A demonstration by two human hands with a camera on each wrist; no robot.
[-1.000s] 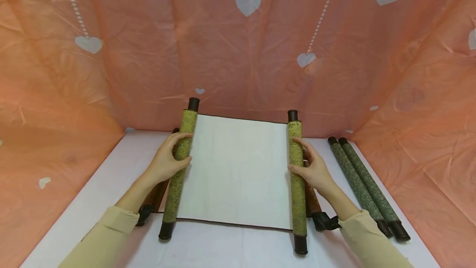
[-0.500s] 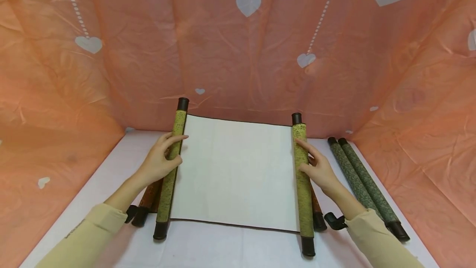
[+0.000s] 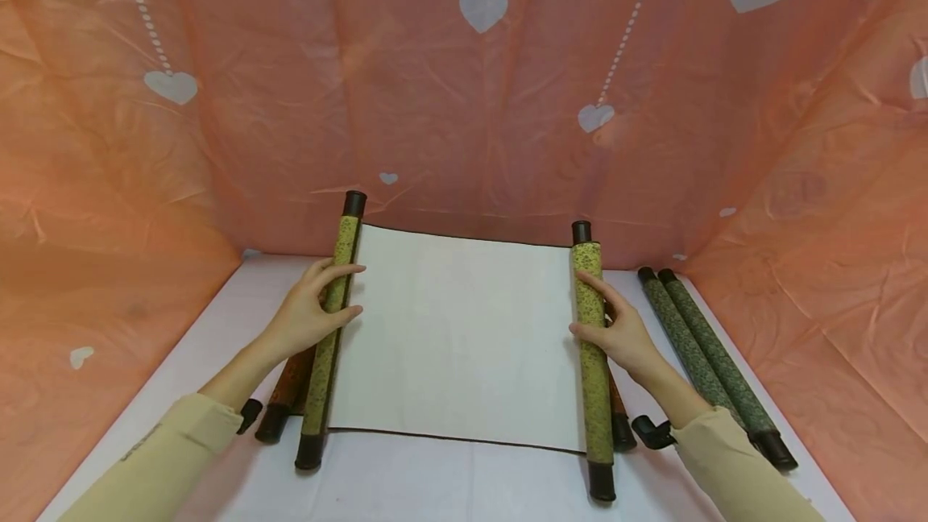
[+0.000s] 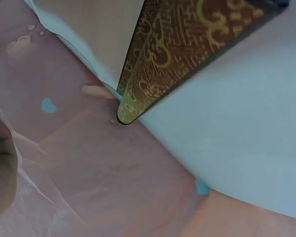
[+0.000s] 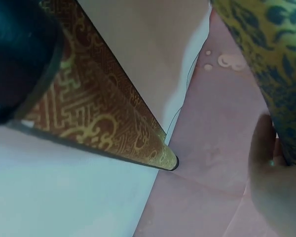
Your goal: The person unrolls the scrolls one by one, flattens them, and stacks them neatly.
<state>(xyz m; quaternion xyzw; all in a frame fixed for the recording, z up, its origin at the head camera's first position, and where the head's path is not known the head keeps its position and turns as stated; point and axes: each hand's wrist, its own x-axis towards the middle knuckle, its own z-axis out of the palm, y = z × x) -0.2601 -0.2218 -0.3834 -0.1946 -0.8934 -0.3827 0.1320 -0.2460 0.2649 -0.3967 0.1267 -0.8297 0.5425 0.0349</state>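
A hanging scroll with a white sheet (image 3: 464, 337) is spread between two rolled ends in yellow-green patterned cloth with black knobs. My left hand (image 3: 300, 316) grips its left roll (image 3: 316, 393), thumb and fingers curled over it. The right roll (image 3: 598, 409) is held the same way by my right hand (image 3: 627, 337), which also shows at the edge of the right wrist view. Below this scroll lies another one; its red-brown, gold-patterned rolls show outside each end, the left one (image 3: 292, 381) and the right one (image 3: 619, 413). The upper scroll hides most of it.
Two dark green rolled scrolls (image 3: 714, 353) lie side by side at the right of the white tabletop (image 3: 464, 482). Pinkish-orange cloth (image 3: 464, 127) with pale hearts walls off the back and both sides. Black wrist pieces (image 3: 652, 432) sit at the sleeve cuffs.
My left hand has drawn its roll left and my right hand has moved its roll slightly right. More white sheet shows between them; over the last half second they barely move.
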